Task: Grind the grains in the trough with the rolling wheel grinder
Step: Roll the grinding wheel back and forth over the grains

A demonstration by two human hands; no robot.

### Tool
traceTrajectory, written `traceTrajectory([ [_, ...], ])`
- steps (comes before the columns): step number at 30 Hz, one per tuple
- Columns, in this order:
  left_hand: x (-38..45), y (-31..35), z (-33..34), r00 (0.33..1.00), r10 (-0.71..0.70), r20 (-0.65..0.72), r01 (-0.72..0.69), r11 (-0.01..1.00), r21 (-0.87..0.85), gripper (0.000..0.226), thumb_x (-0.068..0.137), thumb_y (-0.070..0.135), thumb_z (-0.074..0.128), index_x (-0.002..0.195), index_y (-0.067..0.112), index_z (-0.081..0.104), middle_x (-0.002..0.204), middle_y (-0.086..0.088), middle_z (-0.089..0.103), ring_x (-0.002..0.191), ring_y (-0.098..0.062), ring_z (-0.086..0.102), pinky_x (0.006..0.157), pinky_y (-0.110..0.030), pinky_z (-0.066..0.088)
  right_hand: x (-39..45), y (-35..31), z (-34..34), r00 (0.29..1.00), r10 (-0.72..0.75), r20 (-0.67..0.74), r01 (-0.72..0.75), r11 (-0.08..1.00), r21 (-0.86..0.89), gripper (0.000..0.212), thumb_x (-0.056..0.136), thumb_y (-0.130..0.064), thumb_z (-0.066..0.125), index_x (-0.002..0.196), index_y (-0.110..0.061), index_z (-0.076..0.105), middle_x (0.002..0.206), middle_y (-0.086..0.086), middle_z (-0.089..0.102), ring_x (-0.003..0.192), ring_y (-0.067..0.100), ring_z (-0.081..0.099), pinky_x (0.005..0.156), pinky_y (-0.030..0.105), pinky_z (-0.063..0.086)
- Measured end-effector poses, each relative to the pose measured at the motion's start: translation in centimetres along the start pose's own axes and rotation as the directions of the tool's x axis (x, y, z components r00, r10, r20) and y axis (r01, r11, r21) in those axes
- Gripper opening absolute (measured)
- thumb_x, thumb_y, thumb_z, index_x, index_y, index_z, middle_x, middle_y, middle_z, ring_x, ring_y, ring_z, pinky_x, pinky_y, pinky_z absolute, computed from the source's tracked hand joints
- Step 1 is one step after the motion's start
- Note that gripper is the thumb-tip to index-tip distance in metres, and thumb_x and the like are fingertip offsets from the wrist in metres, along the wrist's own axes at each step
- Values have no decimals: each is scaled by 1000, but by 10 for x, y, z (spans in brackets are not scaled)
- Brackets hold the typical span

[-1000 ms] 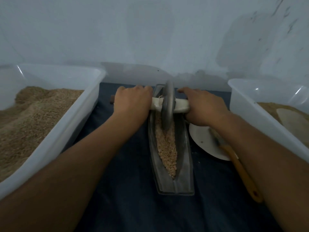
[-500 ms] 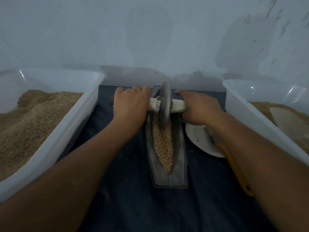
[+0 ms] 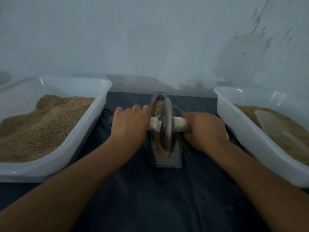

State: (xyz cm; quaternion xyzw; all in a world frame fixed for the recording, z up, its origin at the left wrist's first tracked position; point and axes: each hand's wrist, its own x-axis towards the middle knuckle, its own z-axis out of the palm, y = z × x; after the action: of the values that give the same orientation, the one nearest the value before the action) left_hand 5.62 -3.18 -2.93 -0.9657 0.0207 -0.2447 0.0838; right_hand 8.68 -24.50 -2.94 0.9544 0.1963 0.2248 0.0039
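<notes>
A narrow grey boat-shaped trough (image 3: 175, 158) lies lengthwise on the dark cloth between my arms. Tan grains (image 3: 158, 106) fill its groove, showing beyond and in front of the wheel. The grey rolling wheel (image 3: 166, 124) stands upright in the groove about mid-trough, on a pale axle handle (image 3: 179, 125). My left hand (image 3: 130, 124) grips the axle left of the wheel, its dark end poking out past my knuckles. My right hand (image 3: 204, 129) grips the axle on the right side.
A large white tub (image 3: 93, 118) heaped with grain stands at the left. Another white tub (image 3: 234, 121) at the right holds ground meal and a pale scoop (image 3: 269, 124). A plain wall rises just behind the trough. Dark cloth (image 3: 158, 198) covers the surface.
The wheel has rolled from the far end of the trough toward me to about the middle, both hands moving with it. The plate and brush beside the trough are now hidden by my right arm.
</notes>
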Motion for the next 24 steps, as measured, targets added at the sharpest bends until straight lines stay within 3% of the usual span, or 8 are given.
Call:
traceTrajectory([
  [3, -7, -2, -5, 998, -29, 63, 31, 999, -30, 26, 88, 18, 61, 96, 23, 36, 95, -1, 57, 83, -24, 59, 70, -36, 29, -5, -4, -9, 999, -18, -35, 17, 999, -35, 15, 81, -38, 66, 93, -29, 61, 85, -6, 64, 76, 21, 62, 59, 30, 34],
  [8, -5, -1, 1, 993, -66, 96, 71, 996, -59, 30, 87, 15, 61, 90, 23, 32, 74, 4, 36, 63, -17, 36, 68, -36, 29, 1, -7, -3, 997, -15, -76, 6, 992, -123, 15, 78, -36, 69, 87, -28, 60, 77, -7, 62, 67, 20, 59, 54, 29, 20],
  [12, 13, -2, 13, 997, -55, 54, 58, 997, -55, 25, 89, 14, 59, 90, 21, 35, 82, 0, 50, 72, -22, 53, 71, -36, 29, 18, -2, 15, 996, -7, -88, -5, 992, -126, 19, 79, -36, 69, 92, -28, 58, 77, -7, 61, 63, 18, 54, 48, 27, 9],
  [15, 30, -3, 24, 999, -47, 25, 48, 998, -29, 22, 91, 15, 58, 90, 21, 36, 89, -1, 58, 69, -22, 50, 70, -35, 28, 37, 4, 29, 995, -1, -95, -8, 996, -90, 22, 78, -31, 70, 95, -26, 58, 77, -5, 61, 61, 20, 50, 50, 28, 19],
  [19, 50, -4, 37, 999, -42, -17, 42, 999, -2, 14, 91, 12, 54, 93, 19, 42, 87, -2, 57, 72, -24, 57, 71, -36, 28, 61, 11, 40, 998, 16, -58, -18, 999, -36, 29, 79, -32, 67, 106, -32, 58, 88, -4, 66, 74, 25, 62, 57, 31, 31],
  [24, 75, -8, 53, 998, -39, -41, 38, 999, -15, 15, 91, 13, 56, 91, 20, 42, 83, -1, 54, 73, -24, 58, 72, -36, 28, 90, 21, 46, 999, 8, 53, -8, 1000, 8, 63, 74, -35, 71, 133, -38, 49, 113, -1, 68, 100, 27, 65, 64, 32, 37],
])
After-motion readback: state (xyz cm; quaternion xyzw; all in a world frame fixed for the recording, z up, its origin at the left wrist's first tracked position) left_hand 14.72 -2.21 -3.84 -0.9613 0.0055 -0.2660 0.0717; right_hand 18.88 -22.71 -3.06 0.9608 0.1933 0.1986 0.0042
